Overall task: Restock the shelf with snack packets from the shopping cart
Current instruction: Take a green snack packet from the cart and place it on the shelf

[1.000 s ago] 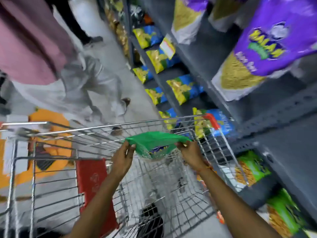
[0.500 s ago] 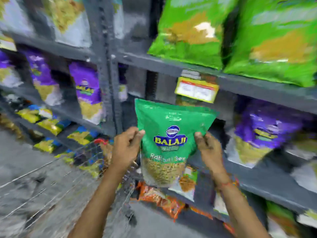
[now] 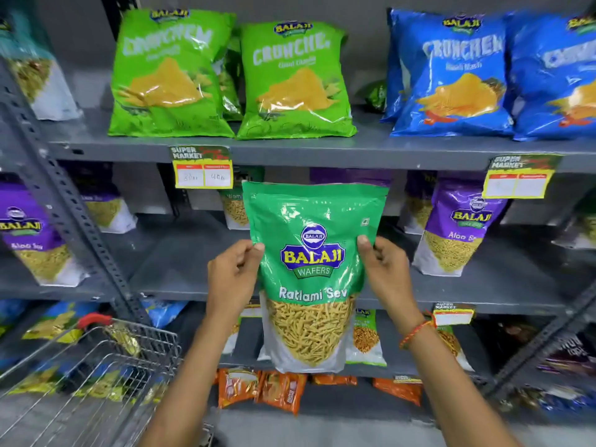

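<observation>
**Green Ratlami Sev packet held up at the shelf**

Head view: The person holds a green packet (image 3: 314, 272) upright in front of the grey shelf (image 3: 180, 269), level with its middle board. The packet reads "BALAJI WAFERS" and "Ratlami Sev", and thin yellow sticks show on its lower part. The left hand (image 3: 233, 279) grips the packet's left edge, and its fingers (image 3: 248, 250) are pinching that edge with the thumb in front. The right hand (image 3: 388, 275) grips the right edge the same way, thumb in front, with the other fingers hidden behind the packet. A red and orange thread (image 3: 416, 332) goes round the right wrist.

The packet hides part of the bags behind it. One bag (image 3: 233, 208) behind its top left corner shows only the letters "atlami". On the top board stand green bags (image 3: 295, 82) and blue bags (image 3: 451, 75) marked "BALAJI" and "CRUNCHEM"; the small words under that are too blurry to read. Purple bags (image 3: 461, 227) read "BALAJI" and "Aloo Se", with the rest cut off. A yellow price tag (image 3: 203, 169) says "SUPER MARKET"; its numbers are hard to make out. The wire shopping cart (image 3: 96, 366) sits at the bottom left, cut off by the edge, and what is inside it cannot be told. Orange packets (image 3: 277, 390) lie on the lowest board, their writing too small to read.
</observation>
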The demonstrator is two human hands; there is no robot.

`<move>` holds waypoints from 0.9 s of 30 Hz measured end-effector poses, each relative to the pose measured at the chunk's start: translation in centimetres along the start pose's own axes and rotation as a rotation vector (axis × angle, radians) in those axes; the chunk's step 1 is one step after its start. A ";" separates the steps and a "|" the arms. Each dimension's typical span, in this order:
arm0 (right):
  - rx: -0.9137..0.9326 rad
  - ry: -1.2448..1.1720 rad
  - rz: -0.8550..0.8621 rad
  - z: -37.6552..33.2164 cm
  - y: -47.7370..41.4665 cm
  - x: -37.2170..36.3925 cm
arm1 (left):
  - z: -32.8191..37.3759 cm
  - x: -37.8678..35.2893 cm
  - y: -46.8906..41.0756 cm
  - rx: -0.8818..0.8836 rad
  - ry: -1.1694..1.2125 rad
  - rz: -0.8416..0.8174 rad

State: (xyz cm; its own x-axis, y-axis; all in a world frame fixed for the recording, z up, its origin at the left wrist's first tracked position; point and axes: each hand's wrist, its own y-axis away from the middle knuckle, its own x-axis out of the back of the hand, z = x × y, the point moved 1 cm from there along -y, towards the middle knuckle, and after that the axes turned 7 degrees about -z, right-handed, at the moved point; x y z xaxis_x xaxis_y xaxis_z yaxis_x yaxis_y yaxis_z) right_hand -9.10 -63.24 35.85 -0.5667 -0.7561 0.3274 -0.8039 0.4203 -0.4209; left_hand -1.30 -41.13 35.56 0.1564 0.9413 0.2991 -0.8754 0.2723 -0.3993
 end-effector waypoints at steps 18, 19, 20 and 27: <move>-0.119 0.066 -0.028 3.8 -7.7 -11.3 | -12.1 3.3 -9.2 0.197 -0.024 -0.008; -0.129 0.063 -0.036 3.9 -8.9 -12.6 | -13.1 4.0 -10.6 0.212 -0.013 0.007; -0.147 0.068 -0.046 3.9 -10.0 -14.0 | -14.1 4.7 -12.0 0.223 -0.015 0.019; -0.250 0.011 -0.095 4.2 -16.7 -22.4 | -19.2 8.8 -19.8 0.300 -0.032 0.069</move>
State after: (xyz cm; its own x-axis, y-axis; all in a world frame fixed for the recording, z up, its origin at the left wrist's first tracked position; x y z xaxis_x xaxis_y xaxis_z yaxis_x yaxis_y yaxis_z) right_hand 17.75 -55.39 31.97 -0.4872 -0.7934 0.3650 -0.8725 0.4596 -0.1657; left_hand 26.21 -34.43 29.50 0.0818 0.9476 0.3088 -0.9802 0.1325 -0.1469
